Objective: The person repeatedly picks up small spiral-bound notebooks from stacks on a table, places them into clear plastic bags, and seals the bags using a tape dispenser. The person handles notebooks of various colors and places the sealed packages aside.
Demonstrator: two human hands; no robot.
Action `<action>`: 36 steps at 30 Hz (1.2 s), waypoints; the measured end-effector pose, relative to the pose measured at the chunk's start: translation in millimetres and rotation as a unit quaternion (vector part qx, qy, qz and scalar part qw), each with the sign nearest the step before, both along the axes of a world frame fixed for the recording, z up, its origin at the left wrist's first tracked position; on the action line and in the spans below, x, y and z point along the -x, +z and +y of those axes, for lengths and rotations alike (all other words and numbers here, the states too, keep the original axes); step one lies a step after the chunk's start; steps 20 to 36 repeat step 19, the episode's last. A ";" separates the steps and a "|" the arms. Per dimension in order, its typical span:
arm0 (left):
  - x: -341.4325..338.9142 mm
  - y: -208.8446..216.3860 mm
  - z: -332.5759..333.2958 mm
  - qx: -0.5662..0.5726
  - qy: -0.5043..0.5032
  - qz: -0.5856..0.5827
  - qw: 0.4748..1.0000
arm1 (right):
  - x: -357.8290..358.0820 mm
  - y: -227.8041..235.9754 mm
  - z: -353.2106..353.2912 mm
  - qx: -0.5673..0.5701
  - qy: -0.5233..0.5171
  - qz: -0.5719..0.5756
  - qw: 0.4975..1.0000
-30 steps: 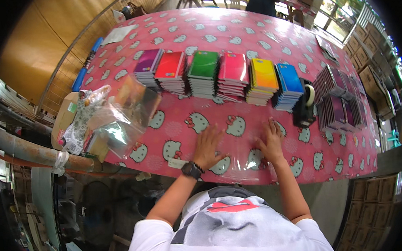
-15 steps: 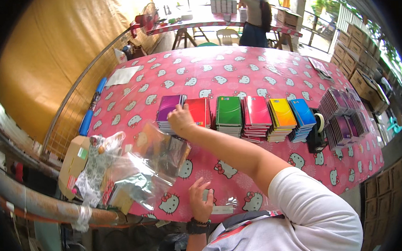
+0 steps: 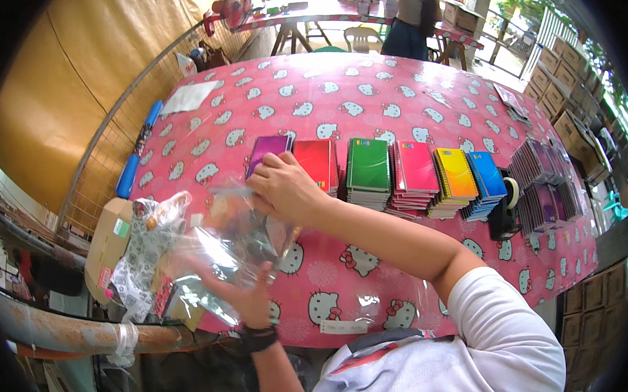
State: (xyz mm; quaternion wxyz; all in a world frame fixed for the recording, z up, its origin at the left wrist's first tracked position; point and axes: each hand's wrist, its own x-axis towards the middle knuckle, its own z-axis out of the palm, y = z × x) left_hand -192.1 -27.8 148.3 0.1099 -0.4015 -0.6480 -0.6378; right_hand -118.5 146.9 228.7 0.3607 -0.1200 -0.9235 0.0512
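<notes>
My right hand [image 3: 285, 187] is closed, fingers bent down at the near edge of the purple notebook stack [image 3: 267, 149] and the top of the clear plastic bags [image 3: 224, 240]. What its fingertips grip is hidden. My left hand [image 3: 235, 289], blurred, lies over the lower part of the bags with thumb and fingers apart. To the right of the purple stack, spiral notebooks stand in a row of stacks: red [image 3: 317, 166], green [image 3: 368, 166], pink [image 3: 415, 168], yellow [image 3: 456, 174] and blue [image 3: 486, 176].
A black tape dispenser [image 3: 503, 218] stands beside the blue stack, with bundled purple notebooks [image 3: 541, 184] farther right. On the left lie a cardboard box [image 3: 107, 242] and a patterned plastic bag [image 3: 136, 265]. A paper strip [image 3: 343, 327] is near the front edge. Another person [image 3: 408, 21] stands beyond the table.
My right hand has moved from the top of the purple stack down to its near edge by the bags. My left hand has moved left from the table's front edge onto the bags.
</notes>
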 end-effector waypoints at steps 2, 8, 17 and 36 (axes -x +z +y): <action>34.2 12.9 -13.4 0.093 -0.089 -0.041 0.991 | -30.4 15.6 -21.1 0.133 0.116 -0.075 0.982; -25.8 -9.6 -4.4 0.116 -0.406 -0.392 0.818 | -88.5 -31.8 16.0 0.110 -0.157 -0.095 0.977; -169.1 -130.8 38.3 0.327 -0.382 -0.247 0.829 | -85.8 -95.7 42.9 -0.111 -0.208 -0.101 0.966; -168.0 -144.4 42.2 0.338 -0.402 -0.311 0.792 | -88.1 -98.3 47.1 -0.126 -0.182 -0.114 0.969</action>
